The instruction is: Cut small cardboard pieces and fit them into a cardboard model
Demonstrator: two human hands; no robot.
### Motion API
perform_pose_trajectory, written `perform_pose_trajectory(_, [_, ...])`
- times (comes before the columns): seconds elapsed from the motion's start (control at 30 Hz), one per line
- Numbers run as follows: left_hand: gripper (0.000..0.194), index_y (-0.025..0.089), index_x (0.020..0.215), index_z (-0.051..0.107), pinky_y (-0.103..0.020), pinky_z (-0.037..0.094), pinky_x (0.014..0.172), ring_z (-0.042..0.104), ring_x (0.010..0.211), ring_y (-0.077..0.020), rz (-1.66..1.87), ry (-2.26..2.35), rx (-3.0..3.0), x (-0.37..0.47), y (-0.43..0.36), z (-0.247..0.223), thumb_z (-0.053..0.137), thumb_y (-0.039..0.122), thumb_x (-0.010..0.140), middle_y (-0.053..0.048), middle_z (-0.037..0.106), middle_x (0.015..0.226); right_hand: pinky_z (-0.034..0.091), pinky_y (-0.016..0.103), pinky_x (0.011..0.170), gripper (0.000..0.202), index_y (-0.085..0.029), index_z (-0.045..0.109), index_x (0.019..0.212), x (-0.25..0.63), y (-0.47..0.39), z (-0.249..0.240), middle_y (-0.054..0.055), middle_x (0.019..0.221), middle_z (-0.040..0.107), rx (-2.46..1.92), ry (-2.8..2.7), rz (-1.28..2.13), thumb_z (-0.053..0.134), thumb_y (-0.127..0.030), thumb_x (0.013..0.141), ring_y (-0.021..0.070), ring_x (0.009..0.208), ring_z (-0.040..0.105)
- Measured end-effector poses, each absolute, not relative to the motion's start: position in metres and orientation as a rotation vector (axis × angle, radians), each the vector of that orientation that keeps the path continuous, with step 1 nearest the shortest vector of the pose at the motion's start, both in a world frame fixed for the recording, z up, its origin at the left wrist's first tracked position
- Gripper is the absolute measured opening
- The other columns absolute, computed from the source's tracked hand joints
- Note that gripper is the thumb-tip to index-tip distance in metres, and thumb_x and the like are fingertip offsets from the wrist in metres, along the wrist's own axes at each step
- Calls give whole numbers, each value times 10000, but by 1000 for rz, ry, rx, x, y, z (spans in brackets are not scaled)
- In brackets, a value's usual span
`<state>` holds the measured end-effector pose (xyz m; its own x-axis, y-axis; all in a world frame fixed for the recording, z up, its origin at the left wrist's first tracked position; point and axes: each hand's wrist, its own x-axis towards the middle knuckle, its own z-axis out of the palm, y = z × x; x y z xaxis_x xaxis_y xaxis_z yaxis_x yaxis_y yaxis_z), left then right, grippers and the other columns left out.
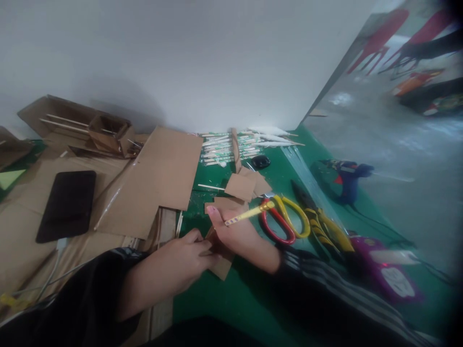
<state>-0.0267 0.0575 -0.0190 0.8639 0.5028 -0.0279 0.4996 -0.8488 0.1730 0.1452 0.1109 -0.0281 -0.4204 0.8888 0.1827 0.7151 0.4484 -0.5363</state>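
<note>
Over the table [197,311], curled left fingers [199,248] hold cardboard [224,268].

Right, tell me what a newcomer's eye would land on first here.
Probably the scissors with one red and one yellow handle loop, lying on the green tabletop just right of the person's right hand. Next, the slim yellow patterned pencil jutting out by that hand's thumb. Then perhaps the flat black rectangular phone on the brown cardboard at left.

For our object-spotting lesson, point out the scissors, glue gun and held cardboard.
Scissors [285,240], head view: bottom of red handle.
Glue gun [349,187], head view: blue grip.
Held cardboard [224,268], head view: lower end.
</note>
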Motion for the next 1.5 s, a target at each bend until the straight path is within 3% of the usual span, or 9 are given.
perform_pose_trajectory(0.3, [162, 188, 1028, 612, -334, 372, 857, 507, 950, -207, 9, 749, 2850, -27, 57, -19, 568, 166, 874, -30, 635, 1027, 355, 258, 563, 442, -171, 681, 751, 146, 111, -23, 44, 611, 679, -1313, -2348, 495, 349, -323, 1001, 153, 561, 594])
perform_pose_trajectory(0.43, [245, 196, 1121, 569, -335, 376, 867, 505, 951, -215, -17, 795, 2842, -27, 57, -20, 566, 175, 877, -30, 631, 1041, 361, 249, 567, 454, -175, 680, 745, 147, 112, -24, 32, 611, 677, -1295, -2362, 516, 342, -328, 1006, 141, 555, 588])
perform_pose_trajectory(0.6, [222, 183, 1104, 579, -330, 394, 855, 509, 943, -203, -31, 774, 2847, -27, 58, -17, 553, 172, 883, -28, 632, 1049, 364, 249, 567, 460, -174, 675, 711, 147, 112, -21, 27, 608, 677, -1313, -2360, 521, 359, -332, 1006, 137, 551, 589])
perform_pose_trajectory(0.93, [240, 185, 1132, 576, -384, 333, 1018, 561, 1028, -212, 84, 788, 2840, -27, 56, -22, 544, 193, 895, -59, 649, 1096, 413, 252, 612, 418, -163, 687, 791, 146, 108, -10, 45, 691, 711, -1281, -2412, 510, 353, -290, 1008, 151, 616, 633])
perform_pose_trajectory(1.33, [314, 210, 1193, 550, -400, 341, 1027, 562, 1085, -219, 106, 796, 2800, -28, 57, -24, 556, 184, 881, -42, 657, 1124, 397, 261, 574, 489, -167, 671, 710, 144, 108, -16, 44, 618, 680, -1298, -2445, 466, 326, -331, 1015, 152, 558, 608])
perform_pose_trajectory(1.5, [328, 204, 1202, 544, -368, 399, 941, 568, 1039, -219, 68, 806, 2814, -27, 57, -18, 565, 180, 875, -41, 652, 1126, 384, 266, 567, 470, -178, 669, 707, 145, 108, -14, 40, 624, 691, -1294, -2437, 495, 343, -334, 1008, 158, 559, 606])
